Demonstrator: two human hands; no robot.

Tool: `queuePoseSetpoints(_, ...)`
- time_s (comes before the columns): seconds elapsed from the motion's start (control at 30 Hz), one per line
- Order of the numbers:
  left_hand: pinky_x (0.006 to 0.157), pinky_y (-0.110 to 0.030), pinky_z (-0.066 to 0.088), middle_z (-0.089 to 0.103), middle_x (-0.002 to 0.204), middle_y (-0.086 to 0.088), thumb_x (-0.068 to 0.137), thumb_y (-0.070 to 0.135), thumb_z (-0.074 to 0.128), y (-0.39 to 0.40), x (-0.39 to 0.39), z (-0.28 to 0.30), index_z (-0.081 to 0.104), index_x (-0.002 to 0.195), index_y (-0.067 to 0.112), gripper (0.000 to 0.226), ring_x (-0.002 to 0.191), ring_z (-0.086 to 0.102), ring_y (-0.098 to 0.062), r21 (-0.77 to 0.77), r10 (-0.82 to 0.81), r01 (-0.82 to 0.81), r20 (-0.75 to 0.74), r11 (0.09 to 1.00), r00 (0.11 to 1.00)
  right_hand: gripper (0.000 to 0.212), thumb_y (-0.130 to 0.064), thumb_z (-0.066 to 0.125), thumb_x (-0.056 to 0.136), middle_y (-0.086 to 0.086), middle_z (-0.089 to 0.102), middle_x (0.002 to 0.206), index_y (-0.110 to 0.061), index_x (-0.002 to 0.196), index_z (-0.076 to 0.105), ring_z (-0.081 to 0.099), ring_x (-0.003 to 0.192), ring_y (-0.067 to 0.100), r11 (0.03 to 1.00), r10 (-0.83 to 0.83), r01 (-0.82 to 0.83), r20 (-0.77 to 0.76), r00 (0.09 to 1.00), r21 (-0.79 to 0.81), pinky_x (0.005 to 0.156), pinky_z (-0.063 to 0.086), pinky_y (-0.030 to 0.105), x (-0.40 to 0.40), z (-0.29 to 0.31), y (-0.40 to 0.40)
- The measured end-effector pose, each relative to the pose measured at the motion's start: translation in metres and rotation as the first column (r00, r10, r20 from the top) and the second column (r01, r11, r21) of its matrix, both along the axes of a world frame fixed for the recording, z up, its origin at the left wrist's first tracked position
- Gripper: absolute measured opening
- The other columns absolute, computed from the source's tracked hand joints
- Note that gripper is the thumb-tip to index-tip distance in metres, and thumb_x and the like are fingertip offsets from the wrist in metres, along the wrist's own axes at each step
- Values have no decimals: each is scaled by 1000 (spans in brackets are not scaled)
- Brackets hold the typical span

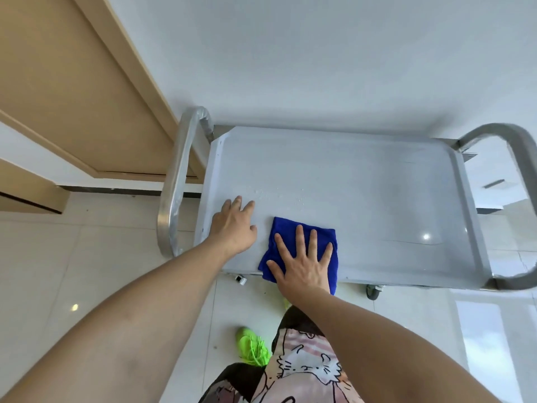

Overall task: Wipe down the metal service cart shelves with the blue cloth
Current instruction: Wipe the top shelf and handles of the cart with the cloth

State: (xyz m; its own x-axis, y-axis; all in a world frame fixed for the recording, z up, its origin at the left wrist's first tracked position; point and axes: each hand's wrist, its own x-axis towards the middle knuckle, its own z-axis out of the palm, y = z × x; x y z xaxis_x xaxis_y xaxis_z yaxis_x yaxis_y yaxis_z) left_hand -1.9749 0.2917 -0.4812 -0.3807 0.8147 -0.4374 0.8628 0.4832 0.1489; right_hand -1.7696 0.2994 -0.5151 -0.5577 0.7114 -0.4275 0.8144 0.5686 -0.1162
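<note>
Pale glossy floor tiles (58,257) run under a metal service cart (363,181) that stands against a white wall (319,53), with a tan wooden door (72,82) to its left. No brand, label or legible writing shows on the cart or the cloth; the only print in view is a cartoon cat pattern on the person's garment (305,365). The top shelf has a low raised rim all round and a tubular handle at each end, the left handle (174,181) just beside the door frame. The blue cloth (290,231) lies folded at the shelf's near edge, left of centre, its near corner hanging over the rim. The right hand (302,263) presses flat on it, fingers straight and spread apart. The left hand (232,225) rests on the bare shelf just left of the cloth, near the left rim, fingers relaxed and slightly apart, holding nothing. Small water droplets (276,196) dot the metal beyond the hands. Most of the shelf to the right lies bare. A green shoe (252,347) stands on the tiles below, and a caster (373,292) shows under the near edge.
</note>
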Motion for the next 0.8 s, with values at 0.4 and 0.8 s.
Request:
queuePoseSetpoints(0.4,113,-47,30,16,161,-13,93,41,42,30,-47,-18,23,152,21,65,147,15,-34,40,120,-116,-123,992,985,76,-81,19,93,12,15,167,-42,158,15,6,152,44,981,157,-137,-144,977,140,114,-1,73,-48,-28,62)
queuePoseSetpoints(0.8,115,-50,21,18,162,-8,97,36,41,31,-41,-24,26,152,25,57,149,14,-28,114,179,-170,-77,979,981,79,-84,2,89,9,-3,169,-45,158,-1,-13,151,38,982,130,-112,-111,985,154,113,-13,70,-119,-32,131)
